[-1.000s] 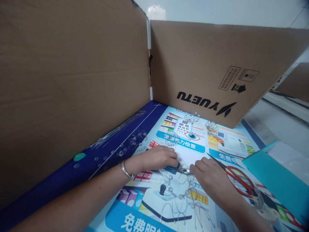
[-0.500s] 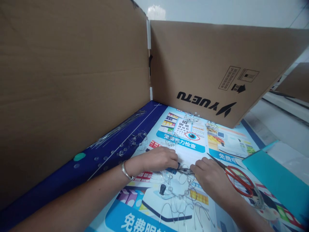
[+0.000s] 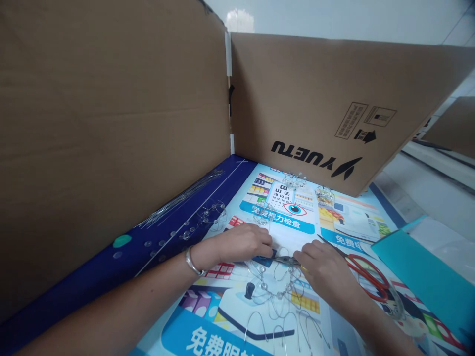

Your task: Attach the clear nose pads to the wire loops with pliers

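Small metal pliers (image 3: 285,259) lie between my two hands, close above the printed table cover. My right hand (image 3: 319,264) is closed around their right end, with a bit of yellow showing under the fingers. My left hand (image 3: 249,243), with a silver bangle at the wrist, is pinched at the pliers' left end, at the upper edge of a beaded wire piece (image 3: 279,295). The fingertips hide the exact contact. That piece has clear round beads in a curve and thin wire loops, and several bent wire ends spread toward me.
Scissors (image 3: 367,278) with red handles lie by my right hand, near a clear tape roll (image 3: 396,304). A teal folder (image 3: 426,277) is at right. Loose beads (image 3: 162,243) and straight wires (image 3: 178,200) lie left. Cardboard walls (image 3: 297,94) stand behind, with beaded wire clusters (image 3: 295,182) before them.
My right hand has shifted very slightly, and a little more yellow shows beneath it. The beaded wire loops have turned a bit near the pliers. My left hand stays nearly in place.
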Demonstrator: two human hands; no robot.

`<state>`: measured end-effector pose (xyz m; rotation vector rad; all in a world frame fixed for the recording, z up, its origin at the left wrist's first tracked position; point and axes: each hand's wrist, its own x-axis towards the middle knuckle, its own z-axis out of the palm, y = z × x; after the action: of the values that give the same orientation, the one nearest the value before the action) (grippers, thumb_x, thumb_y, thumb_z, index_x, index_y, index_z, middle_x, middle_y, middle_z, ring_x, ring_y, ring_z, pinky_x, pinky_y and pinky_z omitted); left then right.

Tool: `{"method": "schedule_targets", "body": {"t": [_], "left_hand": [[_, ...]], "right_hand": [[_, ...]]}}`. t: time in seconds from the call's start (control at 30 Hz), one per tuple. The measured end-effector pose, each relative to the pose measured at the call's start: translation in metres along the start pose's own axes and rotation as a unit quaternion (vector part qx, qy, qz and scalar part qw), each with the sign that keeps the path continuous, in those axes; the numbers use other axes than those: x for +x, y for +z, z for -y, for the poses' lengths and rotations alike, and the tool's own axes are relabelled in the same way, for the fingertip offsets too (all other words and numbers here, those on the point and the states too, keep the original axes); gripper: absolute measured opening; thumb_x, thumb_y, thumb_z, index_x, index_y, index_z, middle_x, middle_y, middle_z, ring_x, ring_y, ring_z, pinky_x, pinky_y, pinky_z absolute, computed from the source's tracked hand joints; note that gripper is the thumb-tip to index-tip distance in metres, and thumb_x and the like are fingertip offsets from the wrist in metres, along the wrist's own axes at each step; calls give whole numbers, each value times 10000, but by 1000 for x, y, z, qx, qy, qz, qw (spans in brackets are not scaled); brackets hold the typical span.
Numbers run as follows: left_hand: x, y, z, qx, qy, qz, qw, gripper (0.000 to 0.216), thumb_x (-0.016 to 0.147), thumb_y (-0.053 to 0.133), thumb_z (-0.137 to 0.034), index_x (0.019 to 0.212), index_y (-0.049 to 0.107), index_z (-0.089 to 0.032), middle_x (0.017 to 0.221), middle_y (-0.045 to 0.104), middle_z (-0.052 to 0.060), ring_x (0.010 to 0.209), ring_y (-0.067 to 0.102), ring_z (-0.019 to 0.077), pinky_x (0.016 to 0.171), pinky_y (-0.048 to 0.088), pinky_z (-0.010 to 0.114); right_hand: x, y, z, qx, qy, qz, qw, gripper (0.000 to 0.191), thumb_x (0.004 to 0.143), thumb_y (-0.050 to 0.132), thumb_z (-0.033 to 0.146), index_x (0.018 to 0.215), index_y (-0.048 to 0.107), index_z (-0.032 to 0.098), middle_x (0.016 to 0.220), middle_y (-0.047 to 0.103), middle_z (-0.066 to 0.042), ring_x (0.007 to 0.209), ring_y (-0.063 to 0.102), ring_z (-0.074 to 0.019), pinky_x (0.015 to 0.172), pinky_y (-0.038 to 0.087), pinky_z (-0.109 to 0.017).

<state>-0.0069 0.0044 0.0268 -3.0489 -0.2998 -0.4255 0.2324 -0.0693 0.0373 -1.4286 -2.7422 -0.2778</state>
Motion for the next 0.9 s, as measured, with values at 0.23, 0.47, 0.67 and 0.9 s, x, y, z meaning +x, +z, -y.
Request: {"method": "schedule_targets", "body": {"t": [0.23,0.47,0.67,0.9], "left_hand": [[0,4,2,-11,-7,-6,1000,163,865,466,-120,857,608,-200,822,611,15,774,531,150,693,419,264],[-1,7,3,-14,-10,13,1000,165,871,453,-125,869,600,-199,846,612,24,795,533,159,717,420,268],[0,4,1,-13,-7,8,1000,176,879,439,-124,862,597,-199,835,611,17,773,529,155,700,418,270],[0,3,1,-9,0,-14,1000,169,879,448,-139,831,596,-205,822,611,18,771,541,146,682,420,258]], "right_hand": [[1,-2,6,-66,-16,-18,998,137,802,501,92,855,560,204,787,540,-27,770,450,-191,742,294,-352],[6,-8,18,-110,-43,-14,993,155,783,517,79,890,557,182,810,546,-38,772,455,-209,680,299,-349],[6,-1,12,-89,-33,-18,995,108,800,521,105,846,548,200,783,541,-26,748,443,-198,660,284,-336],[4,4,4,-49,-22,-21,998,108,798,522,107,809,556,209,756,538,-19,749,434,-184,730,282,-334]]}}
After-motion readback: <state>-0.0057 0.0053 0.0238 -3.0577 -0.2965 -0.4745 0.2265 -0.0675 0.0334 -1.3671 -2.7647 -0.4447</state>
